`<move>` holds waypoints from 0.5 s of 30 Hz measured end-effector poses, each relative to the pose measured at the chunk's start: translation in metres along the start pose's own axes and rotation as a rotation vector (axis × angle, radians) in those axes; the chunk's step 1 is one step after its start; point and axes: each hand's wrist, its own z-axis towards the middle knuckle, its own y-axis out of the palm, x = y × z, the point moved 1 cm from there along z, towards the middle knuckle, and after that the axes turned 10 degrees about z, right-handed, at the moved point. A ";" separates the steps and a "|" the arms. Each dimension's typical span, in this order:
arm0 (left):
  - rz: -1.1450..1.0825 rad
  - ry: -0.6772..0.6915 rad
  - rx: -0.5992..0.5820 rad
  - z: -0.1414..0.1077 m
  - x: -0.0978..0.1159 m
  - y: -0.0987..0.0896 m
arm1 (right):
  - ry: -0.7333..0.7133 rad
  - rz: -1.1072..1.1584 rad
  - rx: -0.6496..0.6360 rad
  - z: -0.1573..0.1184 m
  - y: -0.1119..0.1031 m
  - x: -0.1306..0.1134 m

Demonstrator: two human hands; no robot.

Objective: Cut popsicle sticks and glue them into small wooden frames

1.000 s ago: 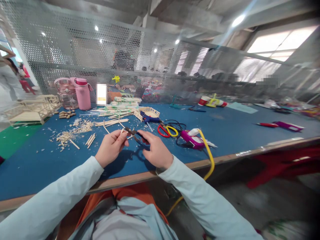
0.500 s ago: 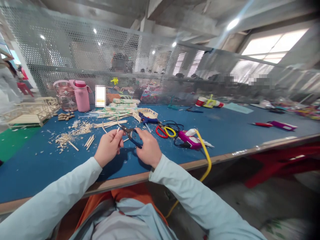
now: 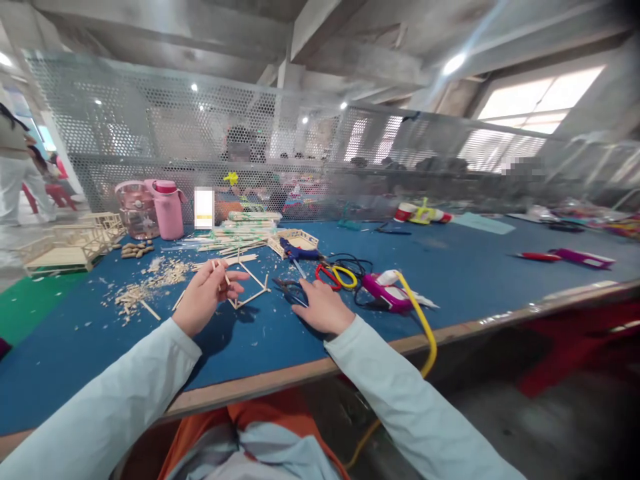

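Observation:
Between its fingers my left hand holds short thin wooden sticks, raised over the blue table. My right hand lies low over the table with its fingers on the dark-handled pliers, whose jaws point to the upper left. Between the hands, a frame of thin sticks rests on the table, partly behind my left fingers. Behind it are a hexagonal wooden piece and a blue glue gun. Scissors with red and yellow handles lie just beyond my right hand.
Wood scraps are scattered at the left, near peanuts and a pink bottle. Bundled sticks lie at the back before a mesh screen. A purple tool with a yellow cord sits at the right.
My right hand has moved right and lowered the pliers onto the table. My left hand has shifted left, away from the pliers. The stick frame between the hands now shows more fully.

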 end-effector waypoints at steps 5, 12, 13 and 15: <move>-0.100 -0.053 -0.008 -0.004 0.001 0.002 | -0.186 0.002 0.257 -0.012 0.001 -0.019; -0.171 -0.214 -0.298 -0.016 -0.007 0.016 | -0.690 0.392 0.361 -0.030 -0.009 -0.075; -0.171 -0.210 -0.315 -0.017 -0.008 0.017 | -0.696 0.411 0.354 -0.029 -0.007 -0.078; -0.162 -0.199 -0.320 -0.017 -0.010 0.018 | -0.694 0.437 0.345 -0.025 -0.004 -0.081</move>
